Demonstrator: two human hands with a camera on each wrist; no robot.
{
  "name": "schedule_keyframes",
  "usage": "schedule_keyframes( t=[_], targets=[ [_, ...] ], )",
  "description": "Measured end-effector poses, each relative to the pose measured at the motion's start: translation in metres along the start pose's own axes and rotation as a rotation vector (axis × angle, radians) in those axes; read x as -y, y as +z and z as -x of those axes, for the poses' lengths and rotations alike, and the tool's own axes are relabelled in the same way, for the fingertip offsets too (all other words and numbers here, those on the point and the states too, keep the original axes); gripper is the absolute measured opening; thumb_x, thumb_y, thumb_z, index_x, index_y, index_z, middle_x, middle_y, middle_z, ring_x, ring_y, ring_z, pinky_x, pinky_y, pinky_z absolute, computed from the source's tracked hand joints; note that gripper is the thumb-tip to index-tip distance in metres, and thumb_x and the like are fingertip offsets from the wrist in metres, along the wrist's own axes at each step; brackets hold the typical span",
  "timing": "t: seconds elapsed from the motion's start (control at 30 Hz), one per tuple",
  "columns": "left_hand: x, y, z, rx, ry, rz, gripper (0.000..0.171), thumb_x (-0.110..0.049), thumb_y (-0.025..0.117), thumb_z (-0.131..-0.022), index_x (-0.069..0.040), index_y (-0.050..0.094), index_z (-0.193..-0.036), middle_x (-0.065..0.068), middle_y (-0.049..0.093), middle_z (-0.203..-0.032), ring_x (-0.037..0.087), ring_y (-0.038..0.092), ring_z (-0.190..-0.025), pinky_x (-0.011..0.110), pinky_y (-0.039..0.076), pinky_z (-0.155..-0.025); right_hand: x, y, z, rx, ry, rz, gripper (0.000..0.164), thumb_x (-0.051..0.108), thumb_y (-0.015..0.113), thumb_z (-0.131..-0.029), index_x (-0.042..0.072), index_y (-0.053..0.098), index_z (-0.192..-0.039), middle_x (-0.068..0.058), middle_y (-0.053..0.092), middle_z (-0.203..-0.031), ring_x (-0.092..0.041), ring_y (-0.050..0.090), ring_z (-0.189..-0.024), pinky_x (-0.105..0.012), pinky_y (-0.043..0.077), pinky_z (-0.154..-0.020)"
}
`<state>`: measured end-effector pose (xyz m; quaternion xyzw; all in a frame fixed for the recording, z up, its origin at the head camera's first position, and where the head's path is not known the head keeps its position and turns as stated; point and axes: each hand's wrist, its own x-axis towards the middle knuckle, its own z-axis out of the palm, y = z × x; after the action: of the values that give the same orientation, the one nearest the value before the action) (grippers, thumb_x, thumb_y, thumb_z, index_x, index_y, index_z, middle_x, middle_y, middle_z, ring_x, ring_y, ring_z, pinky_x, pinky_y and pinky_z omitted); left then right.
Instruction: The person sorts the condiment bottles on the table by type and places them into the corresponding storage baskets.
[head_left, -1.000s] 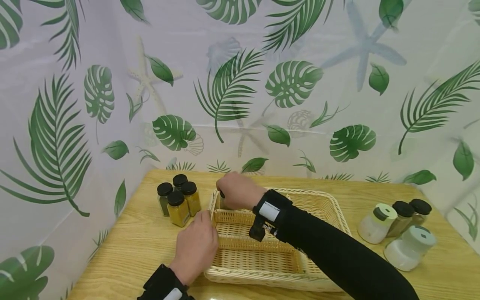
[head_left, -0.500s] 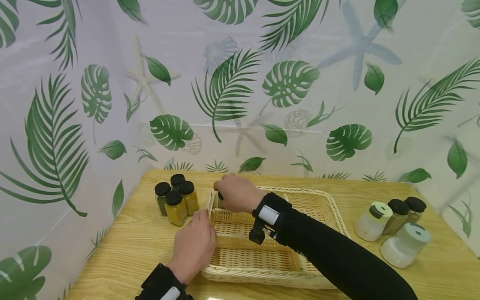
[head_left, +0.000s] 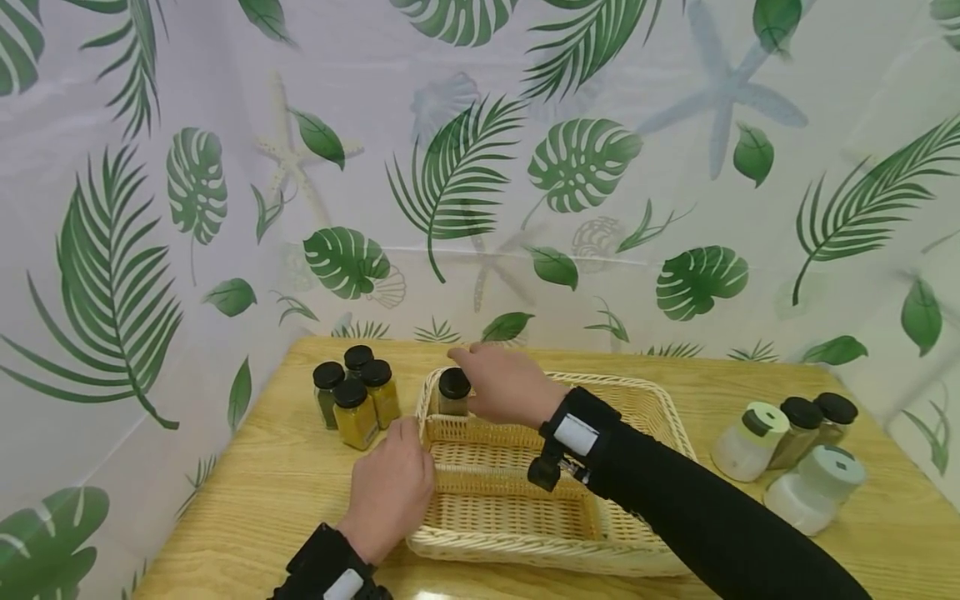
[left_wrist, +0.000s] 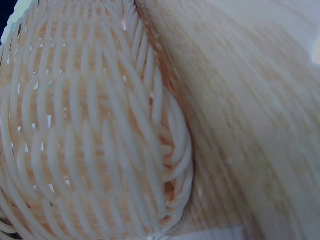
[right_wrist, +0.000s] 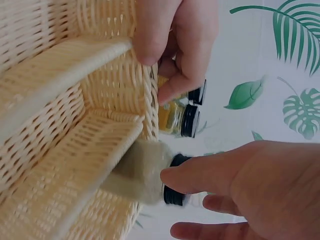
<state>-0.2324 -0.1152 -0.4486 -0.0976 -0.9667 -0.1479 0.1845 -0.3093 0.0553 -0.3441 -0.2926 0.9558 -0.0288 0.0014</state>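
Observation:
A wicker basket with inner dividers stands on the table. My left hand grips its left rim, thumb inside and fingers outside, as the right wrist view shows. In the far left compartment stands a spice jar with a black lid and pale grey-beige contents. My right hand is just right of this jar, fingers apart; in the right wrist view its thumb lies by the black lid. Whether the thumb touches the lid I cannot tell. The left wrist view holds only woven basket wall and table.
Left of the basket, several black-lidded spice jars with yellow and dark contents stand close together. On the right are a green-lidded jar, a pale-lidded jar and two black-lidded jars. A leaf-patterned sheet hangs behind the table.
My right hand has let go of the spice jar and shifted right, so the jar's black lid now shows. The left hand has stayed on the basket rim.

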Motion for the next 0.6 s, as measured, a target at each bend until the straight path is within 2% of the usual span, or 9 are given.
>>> schedule_keyframes(
  t=[0.1,0.23,0.43,0.6],
  targets=[
    [0.000,0.000,0.000,-0.002,-0.002,0.002,0.027,-0.016,0.053,-0.096,0.004,0.056,-0.114,0.012,0.058,-0.090,0.020,0.057,-0.056,0.035,0.044,-0.043,-0.010,-0.004,0.009,0.011,0.024,-0.004,0.067,0.017,0.073,-0.088,0.008,0.046,-0.149,-0.013,0.064,-0.132,-0.030,0.065,-0.113,-0.040,0.057,-0.077],
    [-0.001,0.000,-0.001,-0.002,-0.002,0.004,0.029,-0.016,0.052,-0.096,0.005,0.056,-0.116,0.013,0.059,-0.091,0.020,0.057,-0.055,0.035,0.043,-0.042,-0.025,-0.011,0.023,0.017,0.046,0.007,0.068,0.021,0.073,-0.090,0.006,0.045,-0.150,-0.015,0.061,-0.138,-0.031,0.062,-0.122,-0.042,0.057,-0.083],
    [-0.002,0.002,0.000,0.008,-0.003,0.015,0.035,-0.016,0.051,-0.097,0.008,0.056,-0.122,0.017,0.063,-0.101,0.020,0.059,-0.056,0.036,0.044,-0.043,-0.046,-0.021,0.050,0.017,0.068,0.024,0.050,0.022,0.071,-0.091,0.003,0.059,-0.135,-0.015,0.067,-0.122,-0.031,0.067,-0.107,-0.042,0.056,-0.080],
    [-0.001,0.000,0.001,0.018,-0.027,0.022,0.037,-0.017,0.051,-0.096,0.008,0.055,-0.124,0.019,0.064,-0.106,0.025,0.063,-0.060,0.038,0.046,-0.046,-0.067,-0.027,0.073,-0.012,0.092,0.054,0.035,0.022,0.071,-0.089,0.004,0.068,-0.119,-0.013,0.070,-0.111,-0.028,0.068,-0.094,-0.039,0.056,-0.071]
  ],
)
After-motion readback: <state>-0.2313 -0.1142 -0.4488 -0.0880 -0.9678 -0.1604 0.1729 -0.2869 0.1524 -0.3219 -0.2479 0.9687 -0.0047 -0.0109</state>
